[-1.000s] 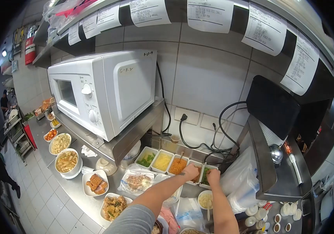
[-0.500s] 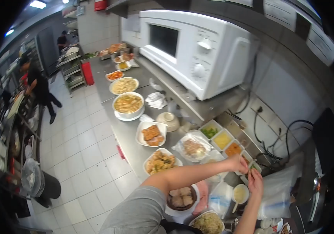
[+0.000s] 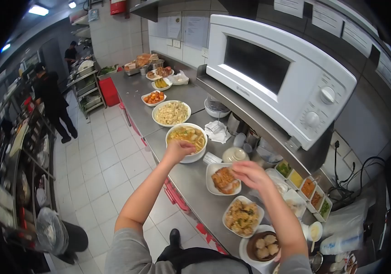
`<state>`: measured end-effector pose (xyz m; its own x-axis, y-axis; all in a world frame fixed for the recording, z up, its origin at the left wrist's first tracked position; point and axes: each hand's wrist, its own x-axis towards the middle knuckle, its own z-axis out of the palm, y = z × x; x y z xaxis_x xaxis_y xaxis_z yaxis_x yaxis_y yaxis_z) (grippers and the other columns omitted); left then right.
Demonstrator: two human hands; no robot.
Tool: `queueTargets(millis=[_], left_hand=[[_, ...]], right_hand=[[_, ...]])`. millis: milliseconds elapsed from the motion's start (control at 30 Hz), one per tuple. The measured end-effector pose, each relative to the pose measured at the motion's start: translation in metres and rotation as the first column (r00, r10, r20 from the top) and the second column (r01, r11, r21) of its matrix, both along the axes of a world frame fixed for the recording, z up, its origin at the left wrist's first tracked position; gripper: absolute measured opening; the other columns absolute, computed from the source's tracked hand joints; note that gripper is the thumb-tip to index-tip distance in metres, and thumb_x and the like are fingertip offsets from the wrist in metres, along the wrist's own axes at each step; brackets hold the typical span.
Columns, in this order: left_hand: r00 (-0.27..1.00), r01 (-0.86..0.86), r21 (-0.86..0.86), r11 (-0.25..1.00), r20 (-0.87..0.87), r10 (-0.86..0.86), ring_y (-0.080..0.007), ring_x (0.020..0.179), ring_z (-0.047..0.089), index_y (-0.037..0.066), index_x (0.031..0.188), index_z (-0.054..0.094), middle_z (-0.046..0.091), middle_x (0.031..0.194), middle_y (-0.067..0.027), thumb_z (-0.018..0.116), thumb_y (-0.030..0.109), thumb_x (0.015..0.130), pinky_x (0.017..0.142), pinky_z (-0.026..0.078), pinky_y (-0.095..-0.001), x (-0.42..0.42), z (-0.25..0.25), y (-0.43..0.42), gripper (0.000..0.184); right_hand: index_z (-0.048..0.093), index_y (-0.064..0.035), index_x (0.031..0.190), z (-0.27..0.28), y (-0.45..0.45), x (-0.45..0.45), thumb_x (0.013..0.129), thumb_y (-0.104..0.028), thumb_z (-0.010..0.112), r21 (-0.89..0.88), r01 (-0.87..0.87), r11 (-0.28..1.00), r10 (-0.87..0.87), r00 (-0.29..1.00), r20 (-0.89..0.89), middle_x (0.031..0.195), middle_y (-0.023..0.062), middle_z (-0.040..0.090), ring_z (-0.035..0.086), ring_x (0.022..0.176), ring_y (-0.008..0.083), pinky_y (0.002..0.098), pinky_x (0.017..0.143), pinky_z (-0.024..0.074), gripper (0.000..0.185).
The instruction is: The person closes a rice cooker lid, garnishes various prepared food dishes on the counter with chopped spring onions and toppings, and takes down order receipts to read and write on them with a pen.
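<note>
My left hand hovers over the near-left rim of a white bowl of yellow noodle soup, its fingers pinched together. Whatever they hold is too small to make out. Over the right side of a square white dish with browned fried pieces, my right hand has its fingers drawn together, pointing left. Its fingertips do not show clearly what is in them. A cream-coloured upturned bowl stands just beyond this hand, and a dish of fried food with dark green bits sits nearer to me.
Garnish containers line the right, under a shelf bearing a white microwave. Dumplings in a round basket are close to me. A noodle plate and other dishes run along the steel counter. Left are a bin and a co-worker.
Both hands have left the garnish containers. My left hand has moved left to the soup bowl, my right hand up and left to the fried pieces. The view has turned left.
</note>
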<state>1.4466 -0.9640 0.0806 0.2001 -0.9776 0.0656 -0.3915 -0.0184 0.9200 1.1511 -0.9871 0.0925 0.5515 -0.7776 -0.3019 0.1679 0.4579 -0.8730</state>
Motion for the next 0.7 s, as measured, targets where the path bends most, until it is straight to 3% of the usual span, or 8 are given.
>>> queueTargets(millis=[100,167,267,333,367,400,500,700], left_hand=[[0.954,-0.075,-0.049,0.996,0.286,0.086,-0.0174,0.068,0.064,0.005,0.082,0.07,0.067,0.074,-0.012,0.072,0.019,0.067,0.064,0.05,-0.0298,0.049,-0.017,-0.05,0.02],[0.913,-0.052,-0.078,0.996,0.401,0.079,-0.0221,0.071,0.064,0.006,0.08,0.07,0.066,0.075,-0.0149,0.071,0.021,0.067,0.065,0.05,-0.0335,0.07,-0.026,-0.079,0.02],[0.88,0.018,-0.008,1.0,0.475,-0.012,-0.029,0.075,0.063,0.007,0.078,0.07,0.064,0.075,-0.0164,0.066,0.022,0.07,0.069,0.049,-0.04,0.081,-0.03,-0.102,0.017],[0.829,0.017,0.0,1.0,0.559,-0.014,-0.0294,0.076,0.063,0.007,0.076,0.069,0.064,0.075,-0.0158,0.066,0.021,0.071,0.07,0.049,-0.0399,0.085,-0.036,-0.121,0.015],[0.802,0.016,0.006,1.0,0.598,-0.017,-0.0295,0.077,0.063,0.007,0.076,0.069,0.064,0.075,-0.0156,0.065,0.02,0.071,0.071,0.049,-0.0398,0.086,-0.034,-0.126,0.014],[0.795,0.043,0.019,0.999,0.605,-0.046,-0.0295,0.077,0.063,0.008,0.074,0.068,0.065,0.075,-0.0145,0.064,0.016,0.071,0.071,0.049,-0.0395,0.087,-0.032,-0.128,0.01],[0.866,0.151,-0.125,0.981,0.495,-0.071,-0.0257,0.062,0.063,0.005,0.068,0.068,0.064,0.066,-0.014,0.066,0.012,0.066,0.061,0.05,-0.0368,0.096,-0.028,-0.13,0.008],[0.87,0.171,-0.182,0.968,0.489,-0.062,-0.0223,0.061,0.063,0.002,0.072,0.067,0.065,0.066,-0.0112,0.068,0.011,0.068,0.059,0.05,-0.0315,0.098,-0.009,-0.118,0.01]], right_hand=[[0.058,0.0051,0.097,-0.023,-0.059,0.112,0.079,-0.005,0.065,-0.1,-0.028,0.995,0.021,0.997,-0.076,0.092,0.0114,0.062,0.063,0.083,0.0196,0.0252,0.071,0.0526,0.022],[0.063,0.0042,0.092,-0.028,-0.086,0.169,0.081,-0.007,0.062,-0.273,-0.001,0.962,-0.078,0.957,-0.28,0.086,0.0105,0.064,0.064,0.077,0.0167,0.0224,0.069,0.0534,0.016],[0.066,0.0012,0.089,-0.009,-0.104,0.219,0.08,-0.006,0.06,-0.467,-0.103,0.878,-0.247,0.737,-0.628,0.082,0.0135,0.066,0.066,0.072,0.0204,0.0274,0.069,0.0535,0.014],[0.068,-0.0017,0.088,-0.015,-0.126,0.233,0.077,-0.005,0.058,-0.665,-0.364,0.653,-0.407,0.572,-0.712,0.082,0.0165,0.066,0.065,0.073,0.0253,0.0318,0.07,0.0526,0.015],[0.068,-0.0032,0.088,-0.014,-0.13,0.238,0.076,-0.004,0.057,-0.697,-0.502,0.512,-0.496,0.491,-0.717,0.082,0.018,0.066,0.065,0.073,0.0277,0.034,0.07,0.0521,0.017],[0.068,-0.0037,0.087,-0.013,-0.134,0.239,0.072,-0.002,0.057,-0.723,-0.501,0.476,-0.516,0.507,-0.691,0.084,0.021,0.063,0.063,0.076,0.0336,0.0378,0.072,0.05,0.019],[0.069,-0.0053,0.081,-0.007,-0.141,0.243,0.069,-0.001,0.057,-0.772,-0.437,0.462,-0.53,0.563,-0.635,0.082,0.0214,0.063,0.062,0.08,0.0359,0.0416,0.073,0.0495,0.017],[0.068,-0.0019,0.076,-0.017,-0.123,0.247,0.063,-0.002,0.063,-0.894,-0.338,0.296,-0.637,0.627,-0.448,0.074,0.0181,0.064,0.062,0.071,0.0322,0.037,0.069,0.0501,0.014]])
